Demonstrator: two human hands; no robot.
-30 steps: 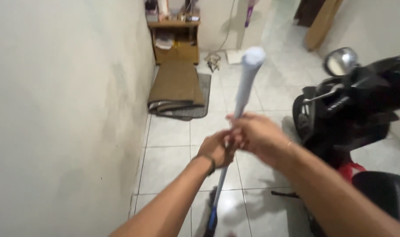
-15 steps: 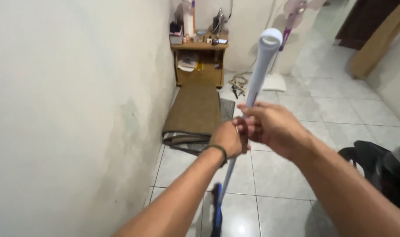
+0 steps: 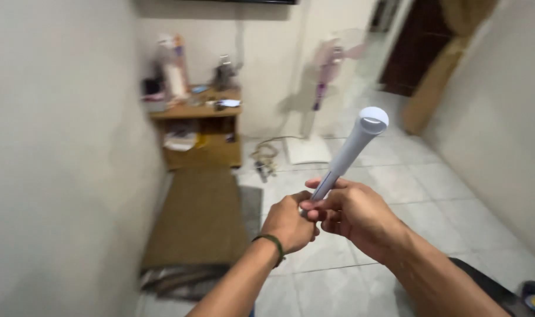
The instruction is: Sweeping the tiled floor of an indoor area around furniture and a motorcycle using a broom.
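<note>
Both hands are wrapped on the same thing here: my left hand [image 3: 290, 222], the one with the dark green wristband [image 3: 271, 242], is fisted around the pale grey-white plastic pole handle [image 3: 350, 151], and my right hand [image 3: 355, 211] is closed on it just above, the two touching each other. The pole sticks up and away from the grip, tilted to the right, its rounded hollow cap in front of the tiled floor [image 3: 391, 182].

What's changed over the last second: the view has swung up and round. The black scooter that filled the right side is gone from view, and the pole's blue lower section no longer shows below my arms, so I can't tell what the bottom end is doing. The hands themselves haven't shifted on the pole, same stacked grip. My read is that I've turned with the pole, not let go of it.

Ahead now: a small wooden shelf table [image 3: 200, 132] with clutter on top, a brown folded mat [image 3: 198, 220] on the floor before it, and a blurry white pedestal fan [image 3: 323, 100].
</note>
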